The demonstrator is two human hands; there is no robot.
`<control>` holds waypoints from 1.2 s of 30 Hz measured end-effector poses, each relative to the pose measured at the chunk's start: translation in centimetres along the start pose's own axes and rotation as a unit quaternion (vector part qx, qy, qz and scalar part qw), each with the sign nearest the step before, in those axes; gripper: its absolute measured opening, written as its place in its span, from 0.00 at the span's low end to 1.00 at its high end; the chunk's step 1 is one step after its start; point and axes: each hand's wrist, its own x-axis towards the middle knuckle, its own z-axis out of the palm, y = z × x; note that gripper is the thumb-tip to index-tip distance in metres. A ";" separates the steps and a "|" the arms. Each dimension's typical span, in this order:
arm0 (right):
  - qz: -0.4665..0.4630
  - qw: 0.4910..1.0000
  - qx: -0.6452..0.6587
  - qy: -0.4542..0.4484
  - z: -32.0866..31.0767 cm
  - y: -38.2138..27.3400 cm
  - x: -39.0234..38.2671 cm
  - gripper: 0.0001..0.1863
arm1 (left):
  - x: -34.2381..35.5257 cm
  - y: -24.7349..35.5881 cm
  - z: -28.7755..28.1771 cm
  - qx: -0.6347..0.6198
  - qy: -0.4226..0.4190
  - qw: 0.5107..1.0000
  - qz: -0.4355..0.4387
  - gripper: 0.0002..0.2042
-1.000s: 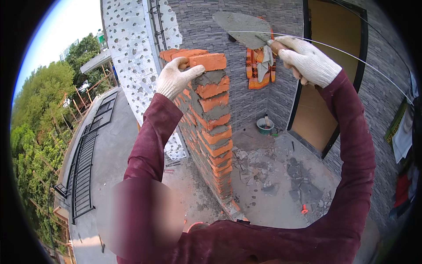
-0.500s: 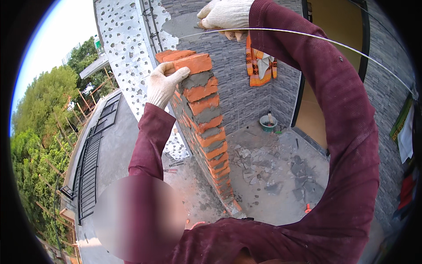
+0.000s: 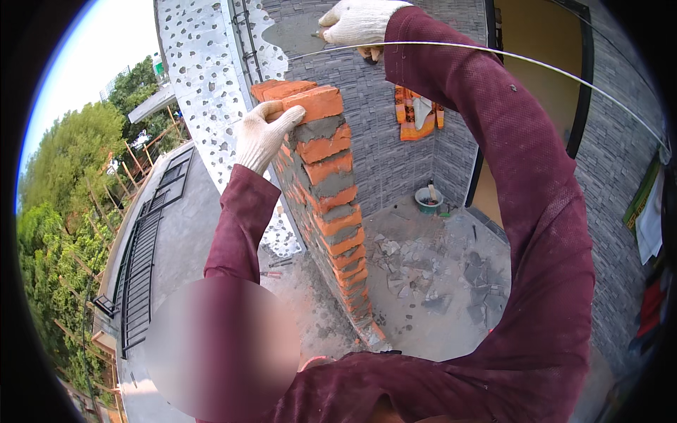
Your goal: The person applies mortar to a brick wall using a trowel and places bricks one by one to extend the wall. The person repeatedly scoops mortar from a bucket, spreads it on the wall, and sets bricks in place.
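Note:
My left hand [image 3: 262,135], in a whitish knit glove, grips the left end of an orange brick [image 3: 314,104] on top of a narrow brick wall [image 3: 328,173]. The thumb lies along the brick's near face, and the fingers curl over its top edge. Grey mortar [image 3: 317,129] shows beneath that brick. My right hand [image 3: 358,25], gloved alike, is raised beyond the wall, its fingers closed round a hand tool. Only a dark end below the fist and a thin part at its left show; its kind is unclear. Another brick [image 3: 278,90] lies behind the held one.
A white line [image 3: 550,65] crosses in front of my right sleeve. Broken tile pieces [image 3: 423,271] litter the floor by a green bucket [image 3: 429,199]. An orange patterned cloth [image 3: 416,120] hangs on the tiled wall. A black metal railing [image 3: 144,254] stands at the left.
My right hand and forearm have shifted slightly left, and a dark end now shows below the fist. My left hand stays on the brick.

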 end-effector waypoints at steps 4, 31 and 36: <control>0.053 0.995 0.081 -0.005 2.7 0.5 3.8 0.22 | 3.7 -4.5 -2.2 0.060 0.028 0.992 0.110 0.28; 0.029 0.995 -0.003 -0.092 10.3 1.3 8.2 0.27 | 8.1 -8.0 -2.5 0.164 -0.137 0.958 0.192 0.23; 0.092 0.990 0.070 -0.081 10.1 0.2 7.7 0.17 | 7.8 -8.3 -2.9 0.171 -0.130 0.958 0.192 0.23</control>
